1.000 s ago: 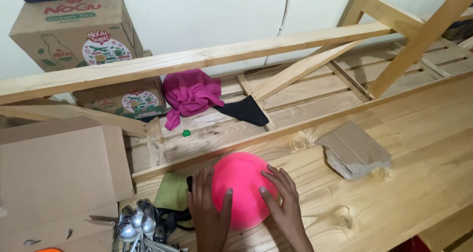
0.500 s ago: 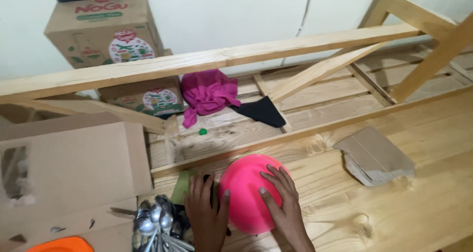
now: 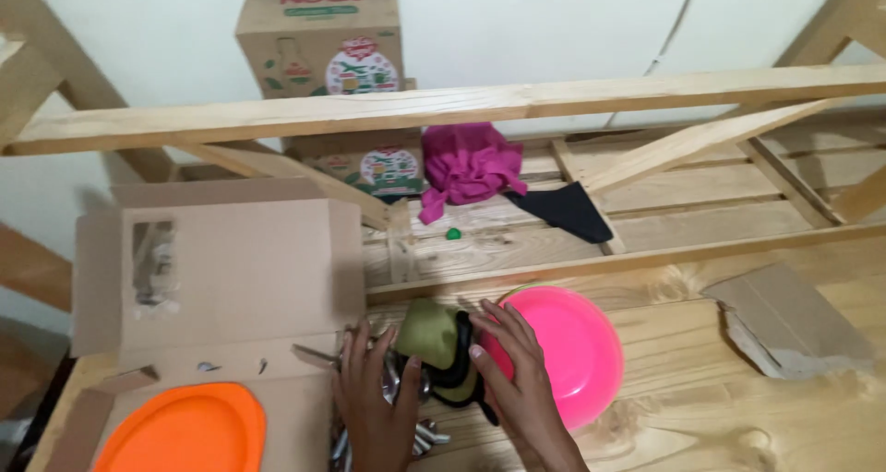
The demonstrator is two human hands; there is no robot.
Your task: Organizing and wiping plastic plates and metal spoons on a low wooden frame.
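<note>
A pink plastic plate (image 3: pixel 570 347) lies upside down on the wooden table. My right hand (image 3: pixel 517 394) rests with spread fingers on its left edge and on a green and black cloth (image 3: pixel 434 338) beside it. My left hand (image 3: pixel 374 412) lies flat, fingers apart, over a bunch of metal spoons (image 3: pixel 420 432) and touches the cloth's left side. Most of the spoons are hidden under my hands.
A flat cardboard sheet (image 3: pixel 231 274) covers the table's left, with an orange plate (image 3: pixel 185 430) on its near part. A torn cardboard piece (image 3: pixel 784 320) lies at the right. Behind the wooden rail (image 3: pixel 461 107) are a magenta cloth (image 3: pixel 466 167), a black cloth (image 3: pixel 568 209), a small green cap (image 3: pixel 453 234) and cardboard boxes (image 3: pixel 323 34).
The view has swung left, revealing the orange plate. My left hand slid off the pink plate onto the spoons and cloth; my right hand shifted to the plate's left edge.
</note>
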